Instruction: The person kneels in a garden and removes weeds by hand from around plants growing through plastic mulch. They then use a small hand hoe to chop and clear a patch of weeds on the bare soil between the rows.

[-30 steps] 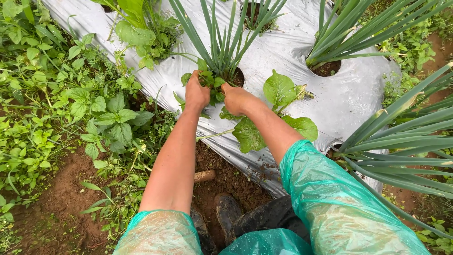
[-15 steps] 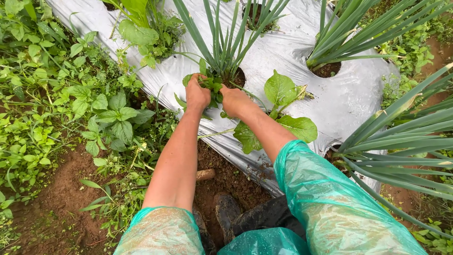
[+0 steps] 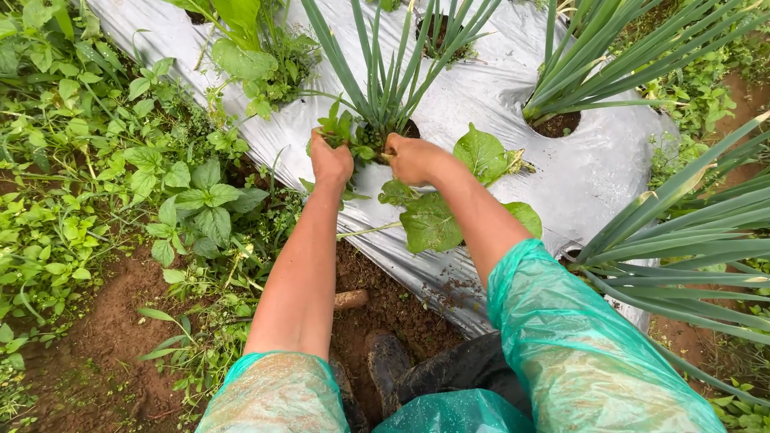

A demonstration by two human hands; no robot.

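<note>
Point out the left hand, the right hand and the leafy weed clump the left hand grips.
left hand [image 3: 330,160], head view, on the back of the fist.
right hand [image 3: 413,158], head view, on the knuckles.
leafy weed clump [image 3: 337,126], head view, on leaves above the fist.

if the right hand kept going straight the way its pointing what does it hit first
The right hand points up and slightly left, toward the planting hole in the silver mulch sheet. It would probably meet the base of the green onion clump first, right at its fingertips. Depth is hard to judge from above.
</note>
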